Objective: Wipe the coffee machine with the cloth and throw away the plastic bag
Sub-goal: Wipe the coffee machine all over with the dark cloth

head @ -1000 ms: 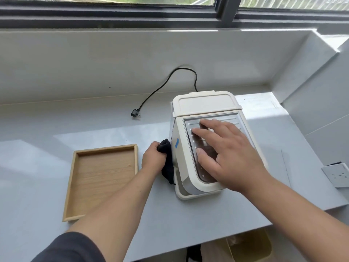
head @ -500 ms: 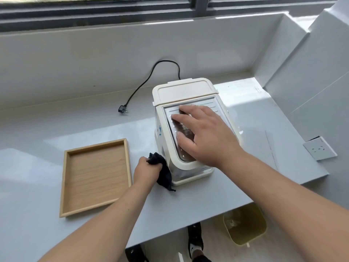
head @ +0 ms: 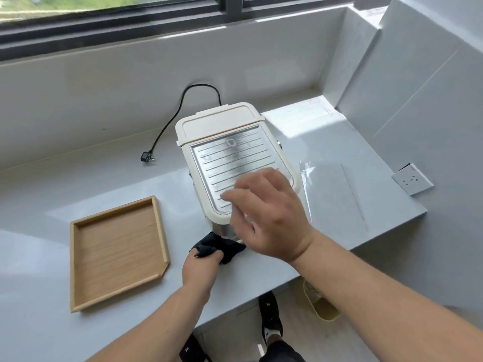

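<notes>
On the pale grey surface (head: 52, 199), at the left, a shallow square wooden tray (head: 117, 252) is seen. Behind it, nearer to the wall, a black power cable with its plug (head: 147, 156) is laid loose on the surface and is led in a curve to the back of the machine. Right of the tray, a black cloth (head: 222, 245) is gripped by the left hand (head: 201, 266), the fingers being curled round it; the cloth is pressed on the surface at the lower front corner of the cream-white coffee machine with a ribbed metal top plate (head: 230, 158). The right hand (head: 269, 218) is held over the front edge of this machine with fingers loosely spread and nothing in it; it is blurred, so contact with the top cannot be told. Just right of the machine, a clear plastic bag (head: 329, 194) is laid flat on the surface. On the right wall a white socket (head: 413, 178) is mounted. Under the surface edge, part of a yellow bin (head: 324, 307) is visible on the floor.
</notes>
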